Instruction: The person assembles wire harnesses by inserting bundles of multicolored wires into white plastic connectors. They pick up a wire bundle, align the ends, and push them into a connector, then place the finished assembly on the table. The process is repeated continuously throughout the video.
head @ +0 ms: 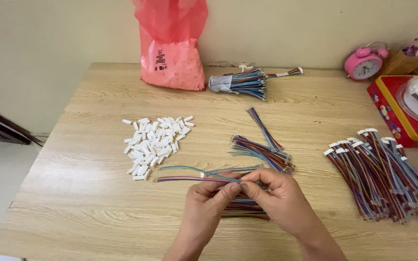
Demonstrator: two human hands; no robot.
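My left hand and my right hand meet at the table's front middle, fingertips pinched together on a thin multicoloured wire strip that sticks out to the left. A teal wire curves just above it. More loose coloured wires lie under my hands. A heap of small white plastic connectors lies to the left. A loose bunch of coloured wires lies just beyond my right hand.
A pile of wire sets with white connectors fitted lies at the right. A pink plastic bag of white parts and a taped wire bundle stand at the back. A pink alarm clock and red tin sit at the back right.
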